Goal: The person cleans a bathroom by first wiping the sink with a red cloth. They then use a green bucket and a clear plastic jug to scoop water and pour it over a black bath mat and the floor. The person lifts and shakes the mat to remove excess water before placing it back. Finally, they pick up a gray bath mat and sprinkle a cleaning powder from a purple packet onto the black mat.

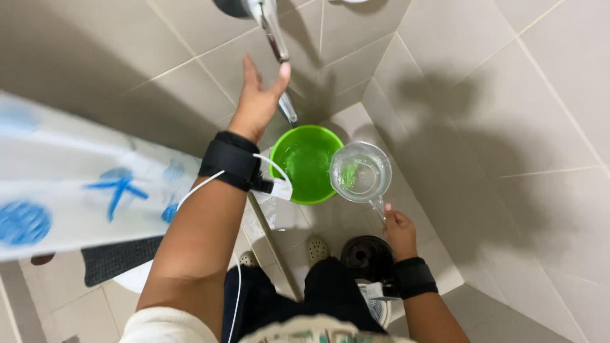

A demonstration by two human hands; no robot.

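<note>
Left hand (257, 95) raised to the chrome tap (274, 38) on the tiled wall, fingers spread, thumb tip touching the tap's lever; nothing gripped. Right hand (399, 232) low, fingers curled tight round the handle of a clear plastic jug (360, 171). Jug sits level, just over the right rim of a green bucket (305, 162) with water in it, on the floor under the tap. Both wrists wear 1 black strap each. Shower curtain (70, 184), white with blue prints, hangs at left.
</note>
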